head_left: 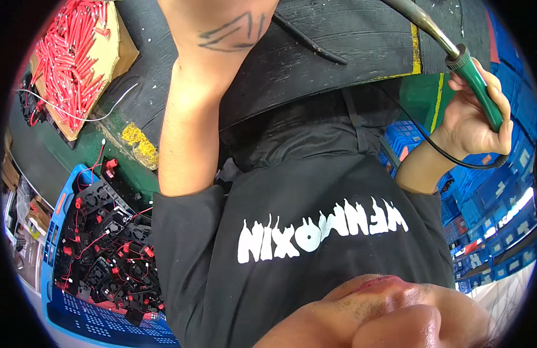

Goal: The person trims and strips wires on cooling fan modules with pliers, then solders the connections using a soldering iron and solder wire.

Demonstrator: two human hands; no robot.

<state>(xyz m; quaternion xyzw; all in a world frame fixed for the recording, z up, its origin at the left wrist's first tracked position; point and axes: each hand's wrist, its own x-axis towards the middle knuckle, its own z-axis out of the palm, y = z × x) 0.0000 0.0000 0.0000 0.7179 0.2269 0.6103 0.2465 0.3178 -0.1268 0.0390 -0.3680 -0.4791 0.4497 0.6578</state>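
Observation:
A soldering iron (483, 93) with a green handle and a metal shaft is held in my right hand (474, 122). My fingers wrap round the handle at the right, above the table's near edge. The shaft slants up and left, and its tip lies outside the picture. A black cord (433, 142) runs from the handle's lower end toward my body. My left hand (222, 20) reaches over the black work surface (361, 35) at the top. Dark line markings show on its skin; its fingers are cut off by the upper edge, so whatever they touch is hidden.
At the upper left, a cardboard tray (124, 43) holds many slender red parts (71, 64). A thin white wire (115, 110) curls beside it. A blue crate (48, 272) at lower left contains black plastic parts with red wires. A black cable (309, 43) lies near my left wrist. Blue crates (494, 203) stand right.

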